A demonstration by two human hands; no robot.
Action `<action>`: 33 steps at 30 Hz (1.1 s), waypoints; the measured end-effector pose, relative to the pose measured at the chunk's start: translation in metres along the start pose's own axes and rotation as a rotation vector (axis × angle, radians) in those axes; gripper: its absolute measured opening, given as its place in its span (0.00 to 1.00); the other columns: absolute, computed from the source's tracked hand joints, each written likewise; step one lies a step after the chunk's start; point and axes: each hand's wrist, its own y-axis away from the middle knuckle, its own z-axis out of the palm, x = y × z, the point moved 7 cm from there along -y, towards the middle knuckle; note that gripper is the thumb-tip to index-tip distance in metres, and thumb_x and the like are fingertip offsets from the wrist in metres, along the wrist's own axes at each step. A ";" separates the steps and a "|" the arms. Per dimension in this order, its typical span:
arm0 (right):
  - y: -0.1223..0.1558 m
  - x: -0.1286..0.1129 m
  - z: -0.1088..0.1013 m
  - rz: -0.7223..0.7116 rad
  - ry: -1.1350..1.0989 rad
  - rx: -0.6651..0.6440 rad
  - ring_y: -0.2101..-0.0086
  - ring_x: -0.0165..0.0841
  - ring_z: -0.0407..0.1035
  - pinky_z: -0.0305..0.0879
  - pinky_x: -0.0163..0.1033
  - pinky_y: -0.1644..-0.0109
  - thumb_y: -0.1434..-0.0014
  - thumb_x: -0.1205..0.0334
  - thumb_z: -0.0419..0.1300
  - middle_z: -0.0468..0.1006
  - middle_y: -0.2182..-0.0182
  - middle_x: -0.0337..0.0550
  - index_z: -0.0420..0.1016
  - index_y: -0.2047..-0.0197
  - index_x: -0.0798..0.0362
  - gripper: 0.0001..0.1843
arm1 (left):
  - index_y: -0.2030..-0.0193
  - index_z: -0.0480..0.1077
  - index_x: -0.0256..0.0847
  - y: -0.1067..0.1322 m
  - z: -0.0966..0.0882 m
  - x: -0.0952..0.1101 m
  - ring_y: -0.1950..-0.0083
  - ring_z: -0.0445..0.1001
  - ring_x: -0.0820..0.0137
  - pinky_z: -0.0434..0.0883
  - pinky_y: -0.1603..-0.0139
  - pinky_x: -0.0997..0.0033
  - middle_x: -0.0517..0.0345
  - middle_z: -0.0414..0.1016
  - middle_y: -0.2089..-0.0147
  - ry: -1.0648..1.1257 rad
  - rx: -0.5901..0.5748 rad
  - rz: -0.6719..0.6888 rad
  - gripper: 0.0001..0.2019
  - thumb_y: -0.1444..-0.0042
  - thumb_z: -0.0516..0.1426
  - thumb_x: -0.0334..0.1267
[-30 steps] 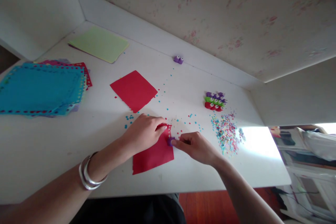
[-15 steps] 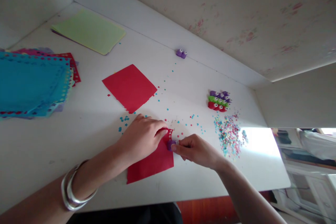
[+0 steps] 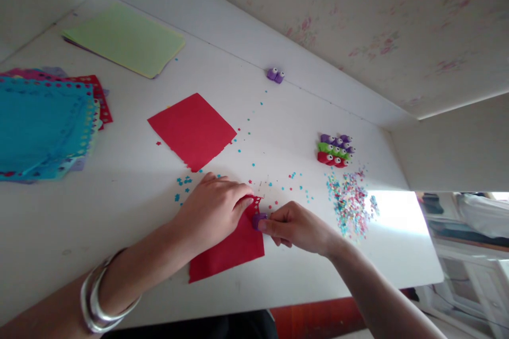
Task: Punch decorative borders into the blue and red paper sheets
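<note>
A red sheet of paper (image 3: 234, 246) lies on the white table near its front edge, with a row of small punched holes at its upper right corner. My left hand (image 3: 218, 204) lies over the sheet's upper part, thumb and fingers closed on its top edge beside the holes. In my right hand (image 3: 292, 226) is a purple craft punch (image 3: 260, 220), pinched between thumb and fingers and set on the sheet's right edge just below the holes. The underside of the punch is hidden.
A second red sheet (image 3: 193, 130) lies beyond my left hand. Punched coloured sheets (image 3: 43, 122) are stacked at left, pale green paper (image 3: 127, 39) behind. Purple punches (image 3: 275, 75) sit by the back panel; purple, green and red ones (image 3: 336, 150) stand at right near a confetti pile (image 3: 352, 204).
The camera view has shifted slightly. Both hands, the punch and the red sheet keep almost the same positions relative to each other.
</note>
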 end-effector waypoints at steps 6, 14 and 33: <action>-0.002 -0.003 -0.002 0.027 0.015 -0.008 0.83 0.24 0.58 0.51 0.32 0.78 0.39 0.45 0.56 0.65 0.86 0.34 0.70 0.80 0.55 0.26 | 0.58 0.73 0.42 0.002 0.001 0.005 0.57 0.76 0.63 0.64 0.54 0.60 0.58 0.80 0.58 -0.072 0.011 0.022 0.07 0.37 0.54 0.32; -0.003 -0.006 -0.003 0.015 0.027 -0.042 0.83 0.24 0.58 0.52 0.32 0.78 0.40 0.46 0.57 0.66 0.87 0.34 0.71 0.81 0.55 0.25 | 0.52 0.73 0.42 0.002 -0.004 0.009 0.52 0.72 0.58 0.65 0.51 0.53 0.52 0.76 0.52 -0.207 0.091 0.072 0.10 0.36 0.52 0.35; -0.007 0.003 -0.002 0.057 0.007 -0.015 0.84 0.26 0.60 0.55 0.31 0.80 0.56 0.68 0.49 0.66 0.86 0.34 0.69 0.81 0.53 0.09 | 0.48 0.74 0.36 0.028 0.021 0.058 0.50 0.79 0.66 0.76 0.46 0.64 0.53 0.81 0.51 -0.097 0.139 0.363 0.22 0.43 0.46 0.21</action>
